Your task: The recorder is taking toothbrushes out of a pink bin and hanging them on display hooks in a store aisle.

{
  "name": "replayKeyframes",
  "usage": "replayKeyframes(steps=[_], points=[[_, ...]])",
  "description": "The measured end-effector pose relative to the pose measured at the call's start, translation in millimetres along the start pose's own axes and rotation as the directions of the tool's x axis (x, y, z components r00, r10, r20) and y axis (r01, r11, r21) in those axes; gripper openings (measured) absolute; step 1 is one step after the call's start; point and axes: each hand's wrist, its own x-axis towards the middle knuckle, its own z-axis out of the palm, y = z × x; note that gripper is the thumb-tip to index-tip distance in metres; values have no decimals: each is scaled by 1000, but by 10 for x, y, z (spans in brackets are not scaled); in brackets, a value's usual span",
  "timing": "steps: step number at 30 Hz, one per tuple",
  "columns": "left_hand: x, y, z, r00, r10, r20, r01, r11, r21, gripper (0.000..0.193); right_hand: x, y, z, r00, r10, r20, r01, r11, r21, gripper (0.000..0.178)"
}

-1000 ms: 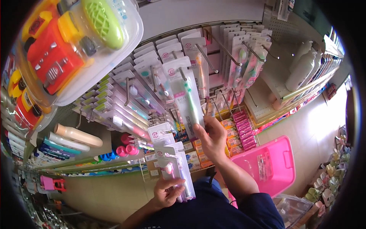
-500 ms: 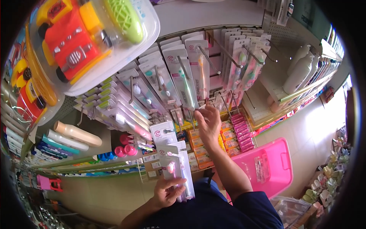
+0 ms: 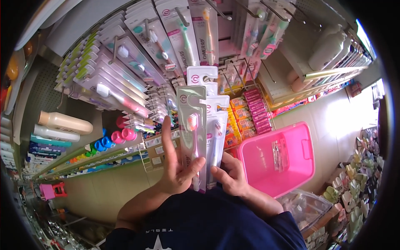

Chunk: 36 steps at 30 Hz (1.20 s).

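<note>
Near, a packaged pink toothbrush is pinched by the left hand, forefinger extended; just right, a packaged blue toothbrush is clasped by the right hand, thumb pressed on. Farther right, a pink bin is seen; far, toothbrush packs are hung in rows.

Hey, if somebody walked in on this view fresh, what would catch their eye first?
Probably the bright pink bin right of centre, a big block of vivid colour. Next, the packaged toothbrushes held up mid-picture, with the left grip and right grip at their lower ends. Above them, more toothbrush packs hang in rows on metal hooks.
</note>
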Motion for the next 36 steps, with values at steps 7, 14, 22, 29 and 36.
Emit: replayKeyframes(steps=[7, 14, 22, 29, 36], points=[[-123, -93, -128, 937, -346, 43, 340, 882, -327, 75, -84, -52, 194, 975, 33, -218, 31, 958, 285, 37], [-239, -126, -52, 902, -424, 84, 413, 788, -457, 79, -38, -149, 105, 986, -132, -100, 86, 923, -375, 52], [-401, -198, -187, 871, -481, 98, 471, 766, -438, 84, -28, -93, 157, 979, -201, -35, 184, 945, -270, 30], [-545, -185, -378, 865, -492, 103, 464, 702, -540, 89, -104, 0, 265, 994, -50, -98, 85, 917, 390, 47], [-495, -148, -389, 912, -410, 34, 373, 788, -490, 80, -124, -2, 263, 995, -33, -91, 52, 977, 205, 52]])
